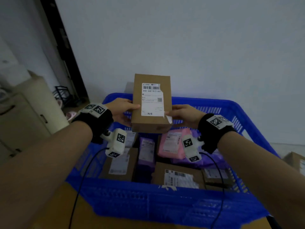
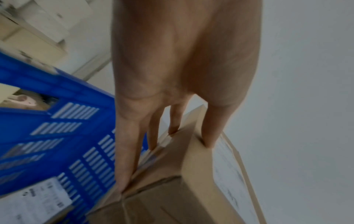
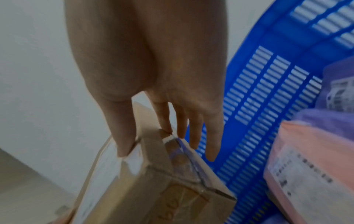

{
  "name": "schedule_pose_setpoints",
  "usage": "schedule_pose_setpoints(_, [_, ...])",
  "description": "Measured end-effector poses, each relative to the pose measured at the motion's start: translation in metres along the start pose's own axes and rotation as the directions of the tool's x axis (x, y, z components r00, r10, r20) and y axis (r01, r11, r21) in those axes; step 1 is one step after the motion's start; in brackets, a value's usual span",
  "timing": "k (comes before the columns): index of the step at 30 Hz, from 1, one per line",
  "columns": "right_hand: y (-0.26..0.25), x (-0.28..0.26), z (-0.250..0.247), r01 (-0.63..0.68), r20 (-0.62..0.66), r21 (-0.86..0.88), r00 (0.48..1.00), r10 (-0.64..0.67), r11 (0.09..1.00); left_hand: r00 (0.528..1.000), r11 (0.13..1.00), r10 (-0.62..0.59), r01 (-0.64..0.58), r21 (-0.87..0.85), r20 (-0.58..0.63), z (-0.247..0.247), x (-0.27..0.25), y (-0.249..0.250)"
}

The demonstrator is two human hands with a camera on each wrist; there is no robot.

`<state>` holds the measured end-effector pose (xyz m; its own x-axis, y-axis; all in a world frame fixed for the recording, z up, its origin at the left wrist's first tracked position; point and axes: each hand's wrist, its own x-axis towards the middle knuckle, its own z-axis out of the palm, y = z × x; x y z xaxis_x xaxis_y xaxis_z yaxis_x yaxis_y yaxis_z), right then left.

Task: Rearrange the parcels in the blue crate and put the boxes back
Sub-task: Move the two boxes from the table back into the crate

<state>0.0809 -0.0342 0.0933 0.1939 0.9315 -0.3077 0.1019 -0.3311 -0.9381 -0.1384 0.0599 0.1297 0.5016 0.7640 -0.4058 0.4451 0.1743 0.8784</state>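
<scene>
A brown cardboard box with a white shipping label is held above the far side of the blue crate. My left hand pinches its left edge, thumb on the label face and fingers underneath. My right hand pinches the right edge the same way, its thumb on the torn label corner. In both wrist views the box fills the lower part. Inside the crate lie a pink parcel, a purple parcel and brown labelled boxes.
A purple bag and a dark flat parcel sit at the crate's right. A beige cabinet and a black wire rack stand left. Another cardboard box is at the right edge. A white wall rises behind.
</scene>
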Motion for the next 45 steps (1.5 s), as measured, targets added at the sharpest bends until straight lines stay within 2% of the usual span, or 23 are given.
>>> schedule_pose_setpoints(3, [0.006,0.017,0.03,-0.06,0.049,0.019,0.997,0.059,0.998,0.996,0.996,-0.089,0.09,0.014,-0.032,-0.02,0.004,-0.019])
schedule_pose_setpoints(8, [0.033,0.051,0.051,-0.182,0.159,-0.001,0.971,0.18,0.983,0.979,0.977,-0.186,0.193,0.089,-0.086,-0.034,0.022,-0.045])
schedule_pose_setpoints(14, [0.058,0.074,0.059,-0.296,0.169,-0.089,0.936,0.308,0.951,0.953,0.947,-0.303,0.303,0.104,-0.018,-0.027,0.051,-0.067])
schedule_pose_setpoints(18, [0.068,0.084,0.049,-0.358,0.158,-0.146,0.912,0.379,0.922,0.942,0.935,-0.335,0.335,0.116,-0.017,-0.016,0.069,-0.078])
schedule_pose_setpoints(22, [0.078,0.093,0.034,-0.397,0.139,-0.171,0.897,0.421,0.902,0.934,0.932,-0.356,0.353,0.089,0.028,-0.011,0.09,-0.085])
schedule_pose_setpoints(27, [0.084,0.102,0.018,-0.449,0.154,-0.212,0.862,0.484,0.868,0.92,0.921,-0.379,0.365,0.136,0.098,-0.001,0.108,-0.087])
schedule_pose_setpoints(34, [0.097,0.114,0.021,-0.508,0.173,-0.252,0.814,0.555,0.824,0.9,0.905,-0.423,0.412,0.107,0.107,0.005,0.123,-0.103])
schedule_pose_setpoints(37, [0.101,0.117,0.026,-0.52,0.171,-0.21,0.814,0.555,0.828,0.901,0.9,-0.428,0.419,0.118,0.072,-0.001,0.127,-0.109])
schedule_pose_setpoints(41, [0.101,0.12,0.025,-0.531,0.171,-0.202,0.808,0.564,0.823,0.879,0.888,-0.458,0.446,0.108,0.133,-0.003,0.133,-0.113])
schedule_pose_setpoints(45, [0.101,0.121,0.024,-0.508,0.2,-0.255,0.804,0.559,0.822,0.877,0.886,-0.463,0.455,0.084,0.13,0.0,0.136,-0.112])
